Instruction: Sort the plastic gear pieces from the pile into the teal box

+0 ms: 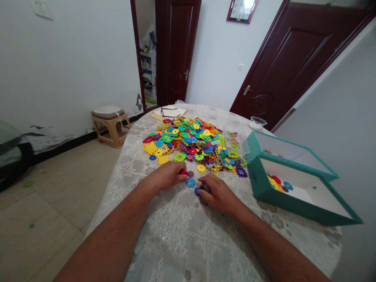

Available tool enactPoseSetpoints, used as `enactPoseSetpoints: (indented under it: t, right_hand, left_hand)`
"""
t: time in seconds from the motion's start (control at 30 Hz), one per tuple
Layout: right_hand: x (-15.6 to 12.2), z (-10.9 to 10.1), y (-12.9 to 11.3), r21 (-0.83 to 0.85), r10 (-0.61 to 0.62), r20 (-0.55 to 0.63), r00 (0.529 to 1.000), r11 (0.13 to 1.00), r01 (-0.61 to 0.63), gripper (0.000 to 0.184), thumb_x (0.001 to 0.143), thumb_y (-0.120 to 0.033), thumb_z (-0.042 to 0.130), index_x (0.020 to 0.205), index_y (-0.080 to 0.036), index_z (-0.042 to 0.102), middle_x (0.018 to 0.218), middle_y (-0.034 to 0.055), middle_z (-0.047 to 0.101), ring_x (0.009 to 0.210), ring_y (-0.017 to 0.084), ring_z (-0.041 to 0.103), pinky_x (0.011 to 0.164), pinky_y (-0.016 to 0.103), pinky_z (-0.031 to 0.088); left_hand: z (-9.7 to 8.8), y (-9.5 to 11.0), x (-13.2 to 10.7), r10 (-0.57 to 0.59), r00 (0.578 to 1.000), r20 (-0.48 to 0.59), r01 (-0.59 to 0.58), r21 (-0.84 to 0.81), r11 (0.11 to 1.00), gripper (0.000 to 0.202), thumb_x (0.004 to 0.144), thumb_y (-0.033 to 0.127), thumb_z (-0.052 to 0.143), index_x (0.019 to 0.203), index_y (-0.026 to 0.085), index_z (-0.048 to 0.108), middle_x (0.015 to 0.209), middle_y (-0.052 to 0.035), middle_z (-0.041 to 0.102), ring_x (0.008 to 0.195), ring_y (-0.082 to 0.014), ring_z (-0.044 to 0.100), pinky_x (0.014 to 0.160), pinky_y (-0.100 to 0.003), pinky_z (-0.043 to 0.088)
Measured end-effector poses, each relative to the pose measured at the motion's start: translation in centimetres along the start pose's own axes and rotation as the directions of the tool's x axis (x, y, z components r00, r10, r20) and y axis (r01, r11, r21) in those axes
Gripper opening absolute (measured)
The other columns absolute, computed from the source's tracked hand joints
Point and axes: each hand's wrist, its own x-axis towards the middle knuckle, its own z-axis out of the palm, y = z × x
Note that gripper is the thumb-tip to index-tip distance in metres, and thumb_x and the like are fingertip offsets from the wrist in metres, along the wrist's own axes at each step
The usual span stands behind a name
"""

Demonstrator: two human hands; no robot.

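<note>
My left hand (172,175) pinches a red gear-shaped plastic piece (184,173) between thumb and fingertips, low over the table. Just beside it lie a light blue gear-shaped piece (190,182) and a small brown one (191,173). With fingers curled, my right hand (217,190) is closed around what looks like a brown gear-shaped piece (206,187), partly hidden by the fingers. A dark blue piece (196,191) shows at its thumb tip; whether it is held or lying there I cannot tell. Beyond both hands spreads a large pile of colourful interlocking pieces (192,137).
On the right stands an open teal box (282,199) with several pieces inside. Eyeglasses (169,113) rest on papers at the far edge, and a clear plastic bowl (258,121) sits far right. The round table has a patterned cloth (173,235). A stool (111,125) stands left.
</note>
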Motion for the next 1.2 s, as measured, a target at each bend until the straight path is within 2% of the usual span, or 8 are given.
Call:
enactPoseSetpoints:
  t: [0.13,0.3,0.4,0.53,0.67,0.8,0.93,1.2]
  right_hand:
    - [-0.1,0.0,-0.2,-0.068,0.03,0.073,0.997,0.997,-0.025,0.024,0.093,-0.028,0.068,0.116,-0.02,0.067,0.106,0.0069,0.062,0.098,0.022,0.06,0.088,0.034,0.045]
    - [0.0,0.1,-0.7,-0.063,0.055,0.106,0.993,0.997,-0.048,0.01,0.09,-0.021,0.067,0.1,-0.019,0.066,0.1,0.0053,0.064,0.093,0.019,0.059,0.082,0.03,0.043]
    - [0.1,-0.4,-0.4,0.035,0.083,0.118,0.99,0.996,-0.087,0.006,0.086,-0.016,0.064,0.09,-0.02,0.066,0.091,0.003,0.066,0.085,0.018,0.06,0.075,0.028,0.041]
    - [0.2,-2.0,0.7,0.263,0.218,0.172,0.961,0.93,-0.258,0.007,0.087,-0.016,0.058,0.083,-0.02,0.063,0.078,0.0002,0.069,0.071,0.014,0.06,0.065,0.025,0.04]
    - [-0.1,-3.4,1.8,0.273,0.21,0.208,0.955,0.925,-0.263,0.006,0.086,-0.022,0.064,0.081,-0.019,0.064,0.078,-0.0003,0.066,0.071,0.014,0.057,0.062,0.024,0.038]
    - [-0.6,-3.2,1.3,0.271,0.184,0.303,0.935,0.924,-0.269,0.018,0.088,-0.025,0.066,0.103,-0.019,0.071,0.086,0.0021,0.072,0.073,0.015,0.061,0.062,0.024,0.04]
    - [-0.6,-2.8,0.2,0.124,0.194,0.23,0.954,0.966,-0.227,0.018,0.087,-0.023,0.068,0.104,-0.02,0.074,0.095,0.0055,0.075,0.083,0.018,0.064,0.07,0.026,0.043]
    - [-0.4,-2.7,0.8,0.106,0.186,0.264,0.946,0.97,-0.22,0.011,0.088,-0.023,0.066,0.094,-0.02,0.075,0.09,0.0038,0.075,0.082,0.018,0.065,0.071,0.026,0.043]
  left_hand:
    - [-0.1,-0.1,0.0,-0.064,0.997,0.046,0.068,-0.094,0.993,0.013,0.092,0.034,0.061,0.093,0.022,0.064,0.074,-0.0008,0.067,0.069,-0.0169,0.06,0.064,-0.027,0.036]
    - [0.2,0.0,-0.2,0.034,0.998,0.051,-0.032,-0.046,0.998,0.009,0.086,0.019,0.063,0.092,0.023,0.067,0.081,-0.0003,0.07,0.074,-0.0161,0.061,0.066,-0.025,0.036]
    - [0.1,0.0,-0.3,0.087,0.994,0.063,-0.085,-0.027,0.996,0.02,0.084,0.016,0.063,0.101,0.025,0.07,0.095,-0.0015,0.074,0.086,-0.0176,0.064,0.071,-0.025,0.039]
    - [0.2,0.2,-0.4,0.087,0.988,0.127,-0.075,-0.098,0.992,0.046,0.085,0.022,0.066,0.13,0.03,0.066,0.106,-0.0023,0.075,0.089,-0.0187,0.067,0.075,-0.025,0.044]
    - [0.9,0.6,-0.1,0.04,0.989,0.14,-0.031,-0.069,0.997,0.056,0.083,0.023,0.069,0.138,0.029,0.064,0.109,-0.0047,0.077,0.093,-0.0217,0.069,0.077,-0.027,0.047]
    - [1.7,0.5,0.2,0.042,0.99,0.137,-0.036,-0.045,0.998,0.056,0.081,0.02,0.068,0.136,0.028,0.065,0.126,-0.0071,0.075,0.111,-0.0252,0.069,0.091,-0.031,0.049]
    - [2.3,0.3,0.6,0.052,0.99,0.128,-0.05,-0.017,0.999,0.051,0.081,0.02,0.065,0.132,0.025,0.064,0.135,-0.0082,0.07,0.121,-0.0261,0.064,0.099,-0.033,0.047]
    - [2.1,0.7,0.6,0.085,0.985,0.15,-0.088,0.01,0.996,0.025,0.079,0.021,0.063,0.102,0.024,0.057,0.103,-0.0015,0.067,0.091,-0.0191,0.06,0.072,-0.027,0.04]
